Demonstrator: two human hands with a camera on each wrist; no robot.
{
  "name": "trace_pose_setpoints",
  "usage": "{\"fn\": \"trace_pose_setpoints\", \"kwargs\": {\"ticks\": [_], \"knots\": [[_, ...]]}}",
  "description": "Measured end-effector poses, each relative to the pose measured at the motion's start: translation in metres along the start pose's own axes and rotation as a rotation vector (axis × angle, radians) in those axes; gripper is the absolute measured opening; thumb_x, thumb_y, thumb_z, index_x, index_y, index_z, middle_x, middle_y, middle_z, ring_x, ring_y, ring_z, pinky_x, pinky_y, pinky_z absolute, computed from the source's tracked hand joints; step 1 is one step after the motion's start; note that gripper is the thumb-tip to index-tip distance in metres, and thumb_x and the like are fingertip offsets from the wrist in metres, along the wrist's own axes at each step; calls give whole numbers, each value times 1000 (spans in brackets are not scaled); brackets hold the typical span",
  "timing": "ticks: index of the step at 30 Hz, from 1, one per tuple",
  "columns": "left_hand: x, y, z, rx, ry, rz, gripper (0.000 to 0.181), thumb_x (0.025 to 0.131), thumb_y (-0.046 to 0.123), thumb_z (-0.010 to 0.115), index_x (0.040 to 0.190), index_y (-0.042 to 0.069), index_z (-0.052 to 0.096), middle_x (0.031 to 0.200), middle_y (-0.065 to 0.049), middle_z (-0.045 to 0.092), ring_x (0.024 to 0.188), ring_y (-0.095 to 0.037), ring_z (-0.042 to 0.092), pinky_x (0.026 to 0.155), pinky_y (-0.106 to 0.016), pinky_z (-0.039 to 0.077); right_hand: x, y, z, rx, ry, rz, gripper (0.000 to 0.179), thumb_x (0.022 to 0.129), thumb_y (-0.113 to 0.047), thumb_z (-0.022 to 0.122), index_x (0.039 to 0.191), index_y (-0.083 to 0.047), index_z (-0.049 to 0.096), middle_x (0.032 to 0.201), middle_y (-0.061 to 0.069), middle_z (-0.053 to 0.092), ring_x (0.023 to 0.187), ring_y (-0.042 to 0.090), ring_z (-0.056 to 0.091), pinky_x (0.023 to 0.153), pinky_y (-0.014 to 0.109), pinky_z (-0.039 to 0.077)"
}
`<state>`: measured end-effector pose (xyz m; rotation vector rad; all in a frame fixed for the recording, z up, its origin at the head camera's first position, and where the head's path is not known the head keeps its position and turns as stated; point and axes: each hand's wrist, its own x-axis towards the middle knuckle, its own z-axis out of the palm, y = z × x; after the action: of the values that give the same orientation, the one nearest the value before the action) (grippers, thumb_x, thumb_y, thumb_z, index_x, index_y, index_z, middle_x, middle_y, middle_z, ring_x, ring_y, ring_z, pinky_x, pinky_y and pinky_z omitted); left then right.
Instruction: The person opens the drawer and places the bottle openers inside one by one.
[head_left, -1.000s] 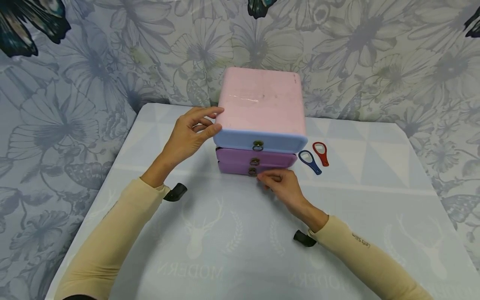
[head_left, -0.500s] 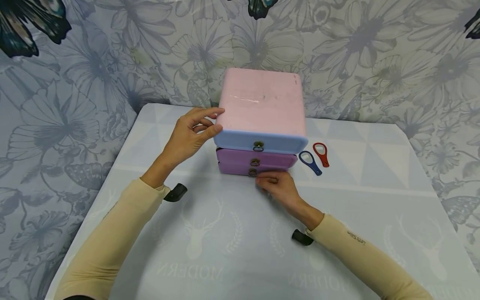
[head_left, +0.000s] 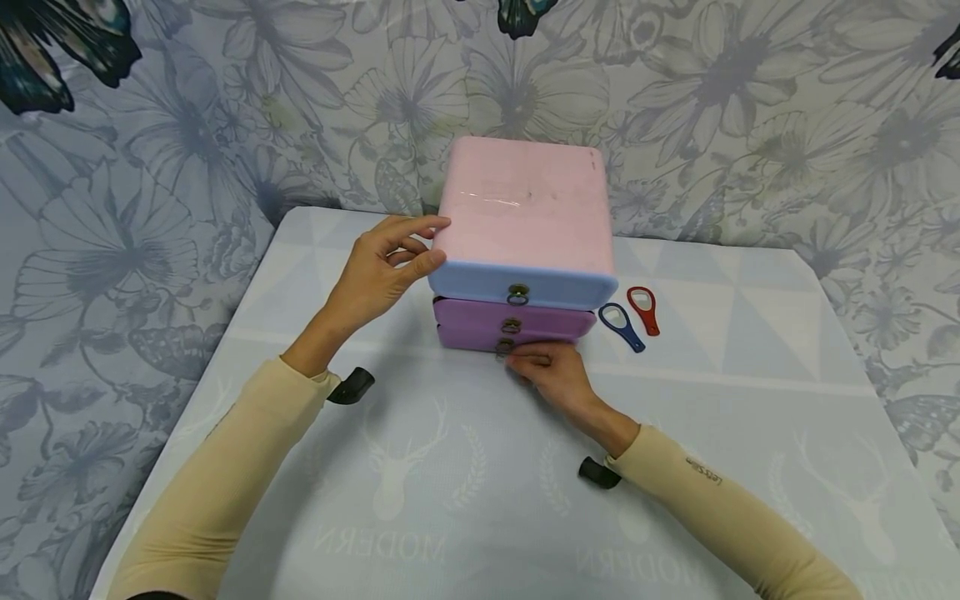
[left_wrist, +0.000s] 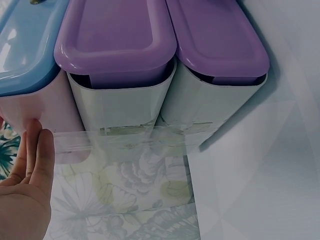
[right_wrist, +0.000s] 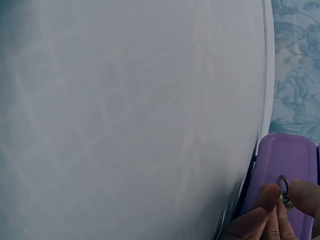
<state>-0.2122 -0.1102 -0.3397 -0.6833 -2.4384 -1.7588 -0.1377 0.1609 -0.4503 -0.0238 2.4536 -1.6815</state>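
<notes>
Three small drawer boxes stand stacked at the back of the table: a pink box (head_left: 525, 200) with a blue drawer (head_left: 480, 283) on top, and two white-cased boxes below with an upper purple drawer (head_left: 555, 320) and a bottom purple drawer (left_wrist: 227, 42). My left hand (head_left: 382, 267) rests extended fingers and thumb against the pink box's left side, near its front corner. The right hand (head_left: 555, 375) is low at the front, its thumb and a finger pinching the bottom drawer's metal ring pull (right_wrist: 284, 183). Both purple drawer fronts sit slightly proud of their casings.
To the right of the stack lie a blue loop-handled tool (head_left: 622, 327) and a red one (head_left: 643, 311). Patterned wallpaper (head_left: 712, 108) rises directly behind the table (head_left: 480, 467). Clear tape (left_wrist: 120, 140) runs across the sides of the boxes.
My right hand has shifted slightly left to the bottom drawer's ring pull, which now tilts outward at the fingertips. The left hand has stayed on the pink box.
</notes>
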Motion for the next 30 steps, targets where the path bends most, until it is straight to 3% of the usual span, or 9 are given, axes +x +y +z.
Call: {"fn": "trace_pose_setpoints", "kwargs": {"ticks": [8,23,26,30], "knots": [[0,0,0,5,-2,-1,43,93,32,72,135,23,65,124,-3,59,102,-17,62,104,-38,52,2,2,2,26,5,5,17,94,-8,69,102,4,76,96,21,76,80,25,72,70,28,59],[1,-1,-1,-5,-30,19,44,95,29,71,137,25,63,125,-3,57,103,-17,61,105,-35,51,3,-1,0,0,-16,9,16,95,-9,67,99,2,77,90,18,76,70,20,67,63,22,53],[-1,-2,-2,-3,-52,27,51,91,23,75,140,26,60,127,-4,55,101,-19,60,107,-37,50,2,-2,0,-2,-18,3,17,95,-9,67,100,3,77,90,18,76,70,21,67,62,22,52],[-6,-6,-2,35,-83,45,76,79,16,86,145,32,53,132,-2,51,101,-18,57,109,-40,48,1,-3,0,-1,-24,-8,19,96,-10,67,101,6,76,92,22,75,70,24,67,60,20,51]]}}
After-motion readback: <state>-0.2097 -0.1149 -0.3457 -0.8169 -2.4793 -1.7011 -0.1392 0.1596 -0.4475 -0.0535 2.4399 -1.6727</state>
